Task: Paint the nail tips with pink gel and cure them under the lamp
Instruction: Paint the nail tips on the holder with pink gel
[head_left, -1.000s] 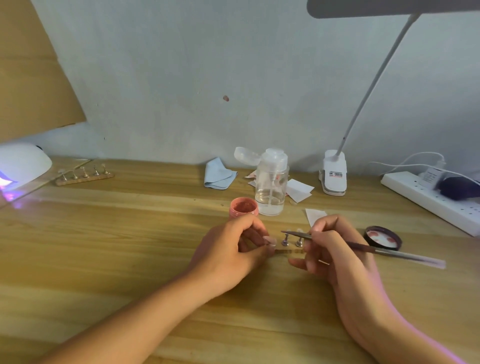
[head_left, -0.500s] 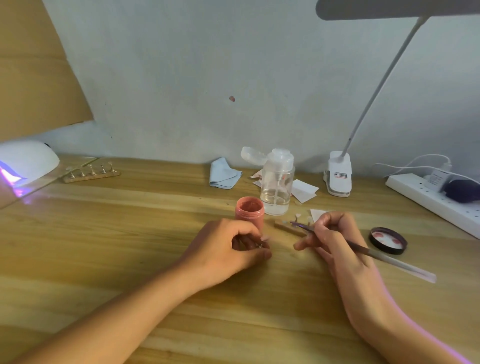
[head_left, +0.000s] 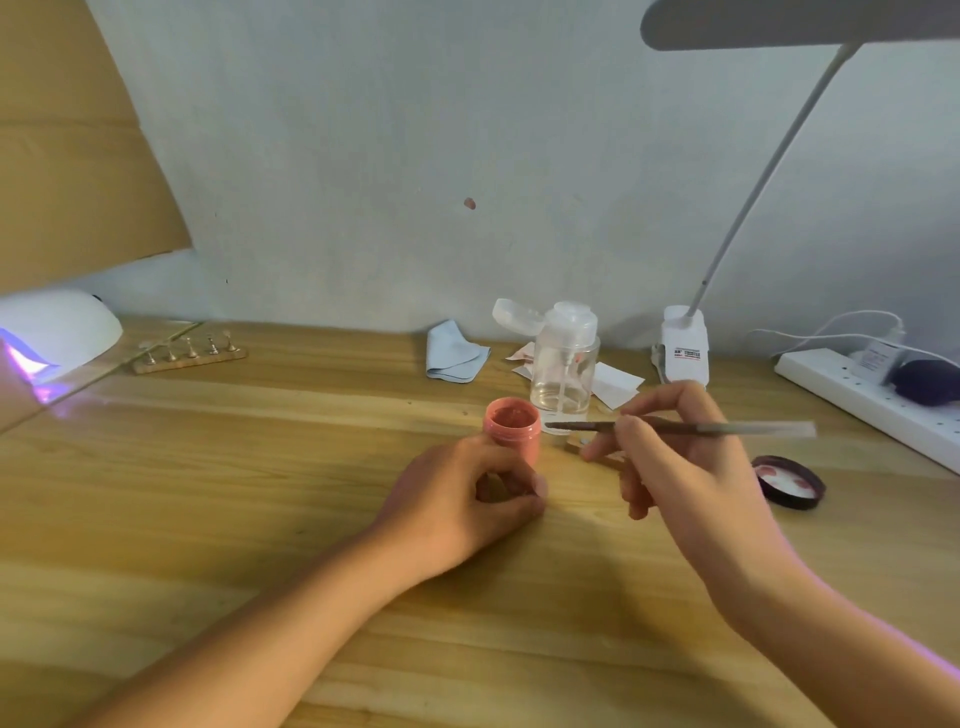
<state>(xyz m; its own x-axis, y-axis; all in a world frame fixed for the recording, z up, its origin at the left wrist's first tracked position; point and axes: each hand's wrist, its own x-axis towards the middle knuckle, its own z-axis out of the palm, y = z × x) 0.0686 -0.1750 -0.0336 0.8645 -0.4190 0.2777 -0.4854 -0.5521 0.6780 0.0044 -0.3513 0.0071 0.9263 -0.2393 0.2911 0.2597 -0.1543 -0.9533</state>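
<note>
Pinches brush (head_left: 675, 428) in fingers of right hand (head_left: 691, 467), tip just beside open gel pot (head_left: 511, 428) on counter (head_left: 260, 467). Curls left hand (head_left: 467, 499) near it — round what, cannot tell. Looks mid-painting; leaves curing under lit lamp (head_left: 57, 327), far left, undone.

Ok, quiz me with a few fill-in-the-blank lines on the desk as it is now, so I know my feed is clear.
1. The right hand holds a ____ whose tip points at the pink jar.
2. The jar's dark lid lies on the table to the ____ of that hand.
3. The curing lamp at the far left glows ____.
4. The clear pump bottle stands just ____ the pink jar.
Missing words: brush; right; purple; behind.
</note>
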